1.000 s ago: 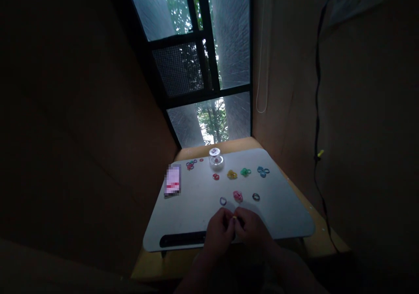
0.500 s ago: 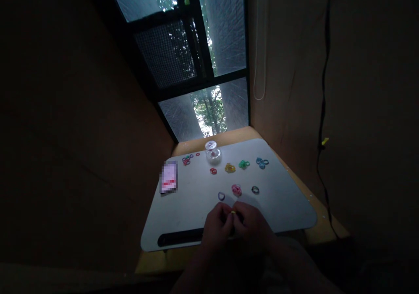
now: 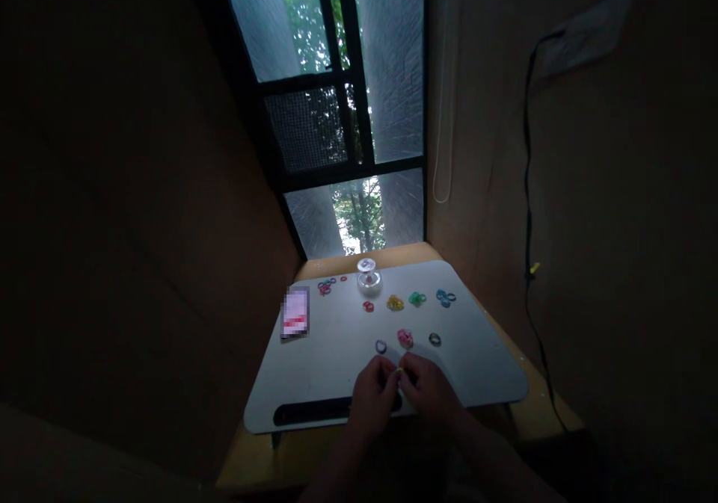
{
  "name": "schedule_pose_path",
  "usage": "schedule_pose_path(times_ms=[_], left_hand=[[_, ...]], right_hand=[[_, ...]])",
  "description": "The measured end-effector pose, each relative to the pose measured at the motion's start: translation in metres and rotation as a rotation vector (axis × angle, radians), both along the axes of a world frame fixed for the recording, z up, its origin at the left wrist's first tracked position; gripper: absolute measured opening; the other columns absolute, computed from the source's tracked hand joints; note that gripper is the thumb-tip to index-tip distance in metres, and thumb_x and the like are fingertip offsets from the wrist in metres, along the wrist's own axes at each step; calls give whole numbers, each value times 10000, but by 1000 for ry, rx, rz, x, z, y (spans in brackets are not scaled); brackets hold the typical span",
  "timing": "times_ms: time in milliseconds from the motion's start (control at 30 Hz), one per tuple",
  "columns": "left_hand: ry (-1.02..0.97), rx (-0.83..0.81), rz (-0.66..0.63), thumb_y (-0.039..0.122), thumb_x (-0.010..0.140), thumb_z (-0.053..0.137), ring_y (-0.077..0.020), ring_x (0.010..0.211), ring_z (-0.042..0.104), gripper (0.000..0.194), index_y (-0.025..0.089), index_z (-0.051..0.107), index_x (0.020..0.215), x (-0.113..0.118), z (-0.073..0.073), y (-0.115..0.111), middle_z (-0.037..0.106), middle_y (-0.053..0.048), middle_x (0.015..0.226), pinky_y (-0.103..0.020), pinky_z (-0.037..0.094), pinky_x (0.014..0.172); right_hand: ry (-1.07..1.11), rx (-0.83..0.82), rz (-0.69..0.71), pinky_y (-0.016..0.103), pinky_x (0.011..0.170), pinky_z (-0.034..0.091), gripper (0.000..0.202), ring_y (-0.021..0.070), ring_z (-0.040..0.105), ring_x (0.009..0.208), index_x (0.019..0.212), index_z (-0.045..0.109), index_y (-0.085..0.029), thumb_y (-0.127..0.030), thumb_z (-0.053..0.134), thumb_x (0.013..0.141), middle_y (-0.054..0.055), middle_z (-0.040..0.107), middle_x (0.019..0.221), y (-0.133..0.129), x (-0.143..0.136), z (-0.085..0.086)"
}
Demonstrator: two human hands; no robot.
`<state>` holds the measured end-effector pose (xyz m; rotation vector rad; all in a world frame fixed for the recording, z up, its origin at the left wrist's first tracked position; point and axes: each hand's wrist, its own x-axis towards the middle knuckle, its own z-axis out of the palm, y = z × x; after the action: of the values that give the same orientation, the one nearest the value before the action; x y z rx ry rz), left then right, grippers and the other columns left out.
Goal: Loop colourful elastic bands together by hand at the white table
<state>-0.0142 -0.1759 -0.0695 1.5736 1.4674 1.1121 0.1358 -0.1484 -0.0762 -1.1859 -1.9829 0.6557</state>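
Near the front edge of a white lap table, my left hand and my right hand meet fingertip to fingertip. Both pinch a small yellow band between them. Just beyond the fingers lie a purple ring, a pink cluster of bands and a dark green ring. Farther back sit small piles of red, yellow, green and blue bands.
A clear round container stands at the back of the table. Mixed bands lie left of it, and a phone-like object with a blurred screen rests at the left edge. A dark slot runs along the front. A cable hangs at right.
The view has tilted up and shifted slightly, so the table appears lower. Both hands remain together at the yellow band, with little visible finger movement.
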Motion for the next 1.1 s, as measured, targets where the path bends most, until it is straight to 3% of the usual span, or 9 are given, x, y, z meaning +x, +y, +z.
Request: schedule_pose_path(times_ms=[1100], left_hand=[[12,66,-5,289,874,569,-144,671,535,134,191,559,783,-2,-5,0,581,11,714,-247,403,633]], right_hand=[[-28,26,-28,247,582,307,141,147,536,627,690,477,-205,-192,469,831,-9,562,658,2,-3,-5]])
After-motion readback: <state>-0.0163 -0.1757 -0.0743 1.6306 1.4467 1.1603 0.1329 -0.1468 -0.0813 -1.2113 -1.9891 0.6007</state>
